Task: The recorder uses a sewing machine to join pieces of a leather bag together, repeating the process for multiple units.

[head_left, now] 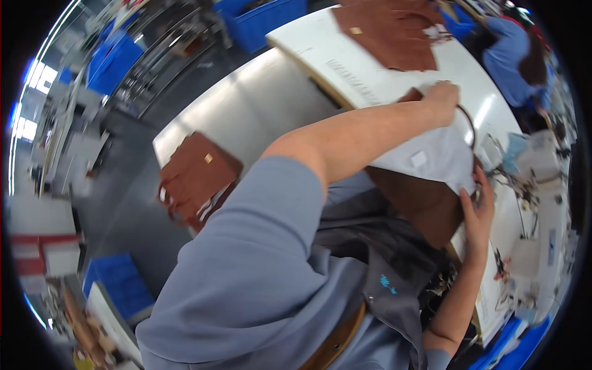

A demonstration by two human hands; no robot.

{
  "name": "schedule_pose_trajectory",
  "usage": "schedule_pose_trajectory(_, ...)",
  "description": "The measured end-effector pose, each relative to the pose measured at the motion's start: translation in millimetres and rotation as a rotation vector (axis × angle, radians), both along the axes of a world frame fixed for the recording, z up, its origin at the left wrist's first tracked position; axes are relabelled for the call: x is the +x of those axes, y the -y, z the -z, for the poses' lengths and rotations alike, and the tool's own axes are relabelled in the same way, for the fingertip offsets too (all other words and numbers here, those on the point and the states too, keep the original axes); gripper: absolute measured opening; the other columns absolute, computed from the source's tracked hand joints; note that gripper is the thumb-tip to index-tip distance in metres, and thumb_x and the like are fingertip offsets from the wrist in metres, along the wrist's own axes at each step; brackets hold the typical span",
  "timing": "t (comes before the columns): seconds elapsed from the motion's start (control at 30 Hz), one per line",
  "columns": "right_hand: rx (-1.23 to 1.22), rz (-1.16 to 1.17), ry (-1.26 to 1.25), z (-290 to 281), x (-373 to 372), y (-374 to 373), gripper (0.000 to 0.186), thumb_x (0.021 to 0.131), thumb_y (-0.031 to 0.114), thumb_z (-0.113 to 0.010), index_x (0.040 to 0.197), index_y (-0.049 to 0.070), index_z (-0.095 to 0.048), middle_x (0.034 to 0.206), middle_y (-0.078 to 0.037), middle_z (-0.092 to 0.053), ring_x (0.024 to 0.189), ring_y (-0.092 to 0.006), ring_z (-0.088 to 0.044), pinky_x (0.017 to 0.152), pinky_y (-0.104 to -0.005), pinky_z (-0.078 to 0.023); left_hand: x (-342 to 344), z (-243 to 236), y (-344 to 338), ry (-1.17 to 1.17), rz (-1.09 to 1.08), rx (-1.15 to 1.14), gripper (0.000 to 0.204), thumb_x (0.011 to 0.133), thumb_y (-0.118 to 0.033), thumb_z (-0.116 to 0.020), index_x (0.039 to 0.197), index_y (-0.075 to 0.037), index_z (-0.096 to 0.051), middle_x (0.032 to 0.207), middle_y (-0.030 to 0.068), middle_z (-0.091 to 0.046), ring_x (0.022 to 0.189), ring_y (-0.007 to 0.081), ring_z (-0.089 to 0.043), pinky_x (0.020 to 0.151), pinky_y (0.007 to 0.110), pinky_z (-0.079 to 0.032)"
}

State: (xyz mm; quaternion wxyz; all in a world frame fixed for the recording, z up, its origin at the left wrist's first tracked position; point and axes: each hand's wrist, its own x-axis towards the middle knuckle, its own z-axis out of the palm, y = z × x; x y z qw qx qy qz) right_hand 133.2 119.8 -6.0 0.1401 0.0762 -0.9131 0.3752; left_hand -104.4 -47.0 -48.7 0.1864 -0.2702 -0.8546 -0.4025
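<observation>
A brown bag-like piece (422, 203) with a pale grey-white panel (441, 151) hangs over the near edge of the white table, in front of my body. A small white square patch sits on the panel. My left hand (443, 103) reaches across with curled fingers, closed on the piece's upper edge; a thin brown strap (472, 126) curves down beside it. My right hand (480, 206) grips the panel's right corner between thumb and fingers. The part under my left forearm is hidden.
Brown pieces (394, 34) lie at the far end of the white table (308, 46). Another brown stack (200, 176) with straps rests on the metal table (240, 98) at left. A sewing machine (536, 185) stands at right. A person in blue (509, 58) sits beyond.
</observation>
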Motion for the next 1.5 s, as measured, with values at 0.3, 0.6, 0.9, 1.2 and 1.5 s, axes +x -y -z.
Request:
schedule_pose_trajectory(0.3, -0.219, -0.103, 0.116, -1.6, 2.2, 7.5, 0.05, 0.09, 0.016, -0.073, 0.134, -0.003, -0.056, 0.146, -0.018, -0.051, 0.138, -0.0291, -0.045, 0.119, -0.0403, -0.027, 97.3, -73.5, 68.5, -0.138, 0.217, 0.38, 0.024, 0.081, 0.007, -0.067, 0.105, 0.004, -0.066, 0.093, 0.0216, -0.071, 0.09, 0.0348, -0.072, 0.078, 0.041, -0.057)
schedule_pose_trajectory(0.6, 0.267, -0.136, -0.316, -7.5, 37.6, 41.9, 0.006, 0.086, -0.002, -0.066, 0.089, 0.002, -0.069, 0.142, -0.018, -0.055, 0.14, -0.0368, -0.045, 0.119, -0.0517, -0.029, 123.6, -73.8, 174.5, 0.654, 0.469, 0.465, 0.033, 0.087, -0.003, -0.067, 0.118, 0.007, -0.068, 0.111, 0.0156, -0.069, 0.099, 0.0231, -0.071, 0.086, 0.035, -0.057)
schedule_pose_trajectory(0.9, 0.004, -0.047, -0.209, 2.9, 39.3, 24.1, 0.023, 0.093, -0.006, -0.051, 0.095, 0.004, -0.071, 0.141, -0.018, -0.057, 0.136, -0.0324, -0.05, 0.117, -0.0486, -0.034, 164.7, -102.2, 382.2, 0.398, 0.09, -0.228, 0.027, 0.079, -0.008, -0.059, 0.104, -0.003, -0.066, 0.091, 0.0014, -0.064, 0.088, 0.0114, -0.056, 0.077, 0.029, -0.047)
schedule_pose_trajectory(1.2, 0.057, -0.07, -0.074, 3.2, 39.0, 31.3, 0.021, 0.094, -0.005, -0.053, 0.101, 0.001, -0.071, 0.133, -0.017, -0.063, 0.127, -0.0301, -0.056, 0.111, -0.0419, -0.04, 341.0, 2.5, 611.1, 0.296, -0.494, -0.636, 0.018, 0.078, 0.009, -0.06, 0.085, -0.007, -0.066, 0.113, 0.0055, -0.069, 0.115, 0.0278, -0.059, 0.096, 0.041, -0.045)
schedule_pose_trajectory(1.5, 0.074, -0.081, -0.049, -7.9, 39.5, 37.5, 0.02, 0.088, -0.007, -0.057, 0.1, 0.001, -0.072, 0.127, -0.018, -0.065, 0.121, -0.0302, -0.06, 0.105, -0.039, -0.045, 291.5, 19.5, 563.1, 0.424, -0.637, -0.593, 0.023, 0.072, 0.008, -0.057, 0.083, -0.006, -0.073, 0.13, 0.0112, -0.069, 0.116, 0.0346, -0.065, 0.099, 0.044, -0.052)
